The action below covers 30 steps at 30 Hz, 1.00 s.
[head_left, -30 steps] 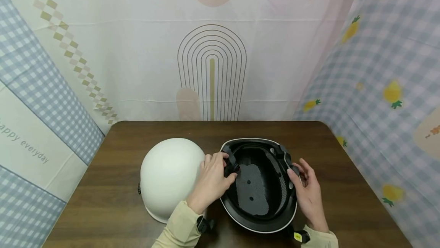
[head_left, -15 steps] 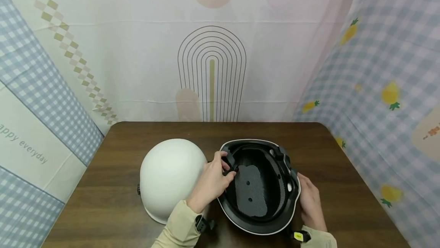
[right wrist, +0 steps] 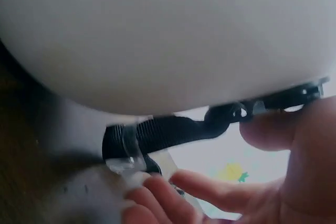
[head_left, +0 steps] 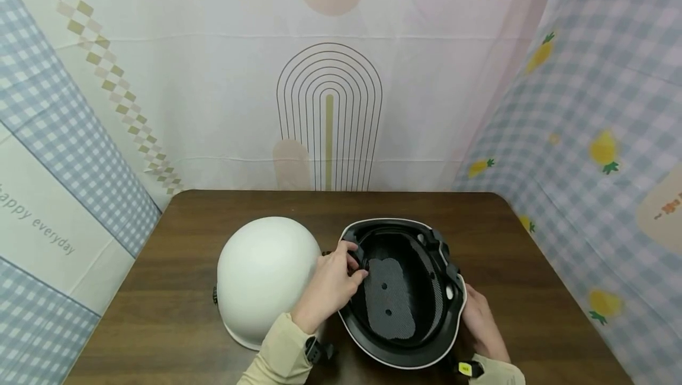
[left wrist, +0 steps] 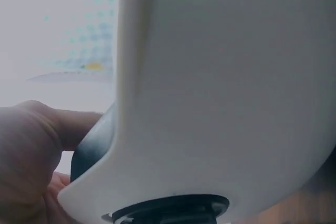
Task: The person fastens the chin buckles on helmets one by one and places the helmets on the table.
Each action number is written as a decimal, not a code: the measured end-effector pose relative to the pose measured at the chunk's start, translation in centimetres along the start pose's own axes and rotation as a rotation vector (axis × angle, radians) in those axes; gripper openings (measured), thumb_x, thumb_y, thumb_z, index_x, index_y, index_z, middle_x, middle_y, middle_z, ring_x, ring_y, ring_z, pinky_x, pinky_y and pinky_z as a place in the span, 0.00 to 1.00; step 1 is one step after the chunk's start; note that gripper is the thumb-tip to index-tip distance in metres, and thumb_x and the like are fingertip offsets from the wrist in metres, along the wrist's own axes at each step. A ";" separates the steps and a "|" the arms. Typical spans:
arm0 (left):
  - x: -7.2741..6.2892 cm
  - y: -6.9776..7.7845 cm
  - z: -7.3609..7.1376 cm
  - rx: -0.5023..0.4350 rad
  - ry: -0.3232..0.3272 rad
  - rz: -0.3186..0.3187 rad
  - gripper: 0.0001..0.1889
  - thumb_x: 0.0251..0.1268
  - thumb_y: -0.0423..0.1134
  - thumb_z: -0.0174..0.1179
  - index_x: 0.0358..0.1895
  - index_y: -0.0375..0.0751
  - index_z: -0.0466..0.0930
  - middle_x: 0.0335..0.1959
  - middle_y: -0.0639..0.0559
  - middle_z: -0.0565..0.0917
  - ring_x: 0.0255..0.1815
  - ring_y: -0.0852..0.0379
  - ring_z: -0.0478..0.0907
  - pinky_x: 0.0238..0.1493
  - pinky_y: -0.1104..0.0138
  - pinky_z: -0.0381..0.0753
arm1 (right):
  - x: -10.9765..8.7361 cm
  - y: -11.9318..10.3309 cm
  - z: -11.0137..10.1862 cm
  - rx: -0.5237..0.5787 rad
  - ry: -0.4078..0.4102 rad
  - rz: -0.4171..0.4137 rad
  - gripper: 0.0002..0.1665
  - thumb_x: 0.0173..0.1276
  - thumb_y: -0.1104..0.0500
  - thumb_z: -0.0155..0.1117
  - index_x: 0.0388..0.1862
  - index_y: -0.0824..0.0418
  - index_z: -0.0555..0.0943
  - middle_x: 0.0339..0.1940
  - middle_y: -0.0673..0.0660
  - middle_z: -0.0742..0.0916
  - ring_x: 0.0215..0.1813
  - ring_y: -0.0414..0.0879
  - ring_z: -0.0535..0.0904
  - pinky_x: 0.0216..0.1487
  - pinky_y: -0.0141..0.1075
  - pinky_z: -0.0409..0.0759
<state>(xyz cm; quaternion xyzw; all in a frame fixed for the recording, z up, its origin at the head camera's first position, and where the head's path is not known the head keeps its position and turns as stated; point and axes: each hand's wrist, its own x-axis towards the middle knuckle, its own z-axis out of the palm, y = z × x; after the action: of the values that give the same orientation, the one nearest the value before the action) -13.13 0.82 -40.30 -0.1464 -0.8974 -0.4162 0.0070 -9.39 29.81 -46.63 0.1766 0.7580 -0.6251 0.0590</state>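
An upturned white helmet (head_left: 373,352) with a black padded lining (head_left: 391,296) lies at the middle right of the table. At its left rim my left hand (head_left: 326,290) pinches the edge, thumb towards the lining and fingers by the shell. My right hand (head_left: 483,323) is low against the outer right side, its fingertips hidden behind the shell in the head view. In the right wrist view the thumb lies by a black side piece, and the loosely bent fingers (right wrist: 168,198) are near a black ribbed strap-like part (right wrist: 168,132) with a clear band.
A second white helmet (head_left: 266,278), dome up, stands close on the left beside my left forearm. Both are on a dark brown wooden table (head_left: 160,314). A patterned cloth (head_left: 224,77) hangs behind the table's far edge.
My right hand has slid from the right rim, where its thumb lay over the edge, down along the outer side of the shell. The left hand stays at the left rim.
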 end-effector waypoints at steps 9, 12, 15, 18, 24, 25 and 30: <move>0.0 -0.1 0.1 0.038 -0.009 0.066 0.17 0.62 0.31 0.64 0.53 0.39 0.75 0.32 0.55 0.83 0.37 0.54 0.80 0.54 0.54 0.65 | 0.1 0.4 -0.2 0.052 -0.109 0.021 0.28 0.77 0.37 0.44 0.56 0.55 0.77 0.50 0.49 0.80 0.50 0.39 0.75 0.51 0.37 0.74; 0.0 -0.2 0.1 0.041 -0.017 0.050 0.17 0.61 0.31 0.65 0.53 0.39 0.75 0.34 0.54 0.84 0.38 0.53 0.80 0.54 0.53 0.65 | 0.1 0.4 -0.1 0.090 -0.119 0.022 0.26 0.76 0.37 0.46 0.54 0.53 0.79 0.48 0.48 0.81 0.50 0.39 0.75 0.51 0.37 0.74; 0.0 -0.2 0.1 0.046 -0.029 0.028 0.17 0.61 0.31 0.65 0.53 0.39 0.75 0.36 0.51 0.84 0.41 0.50 0.80 0.55 0.53 0.65 | 0.2 0.4 -0.2 0.112 -0.093 0.018 0.26 0.76 0.38 0.47 0.53 0.55 0.80 0.46 0.49 0.82 0.48 0.39 0.75 0.49 0.37 0.75; 0.0 -0.2 0.1 0.068 -0.037 0.028 0.16 0.61 0.30 0.64 0.52 0.39 0.76 0.38 0.50 0.85 0.42 0.49 0.81 0.55 0.52 0.65 | 0.2 0.4 -0.3 0.120 -0.052 0.025 0.30 0.76 0.40 0.48 0.61 0.62 0.77 0.53 0.52 0.81 0.49 0.36 0.75 0.49 0.34 0.75; 0.1 -0.2 0.1 0.077 -0.044 0.047 0.16 0.61 0.28 0.60 0.52 0.43 0.78 0.37 0.52 0.85 0.42 0.53 0.81 0.57 0.52 0.65 | 0.3 -0.2 -0.5 0.326 0.043 0.082 0.36 0.76 0.48 0.53 0.74 0.67 0.61 0.57 0.47 0.81 0.40 0.25 0.75 0.42 0.24 0.75; 0.1 -0.3 0.0 0.067 -0.045 0.052 0.16 0.61 0.27 0.59 0.52 0.43 0.78 0.37 0.52 0.85 0.41 0.54 0.81 0.58 0.52 0.65 | 0.4 -0.3 -0.5 0.385 0.074 0.086 0.34 0.76 0.50 0.55 0.74 0.65 0.62 0.54 0.44 0.82 0.37 0.26 0.76 0.40 0.23 0.76; 0.2 -0.2 -0.3 0.007 -0.059 0.062 0.15 0.61 0.26 0.57 0.50 0.41 0.80 0.32 0.55 0.84 0.37 0.55 0.80 0.57 0.52 0.68 | 0.6 -0.7 -0.5 0.646 0.255 0.043 0.28 0.66 0.64 0.67 0.66 0.57 0.76 0.45 0.43 0.85 0.42 0.35 0.81 0.39 0.26 0.79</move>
<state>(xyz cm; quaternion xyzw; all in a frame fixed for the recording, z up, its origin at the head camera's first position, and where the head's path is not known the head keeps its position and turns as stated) -13.37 0.47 -40.26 -0.1864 -0.8936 -0.4082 -0.0062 -10.16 30.31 -46.03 0.2785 0.5184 -0.8044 -0.0821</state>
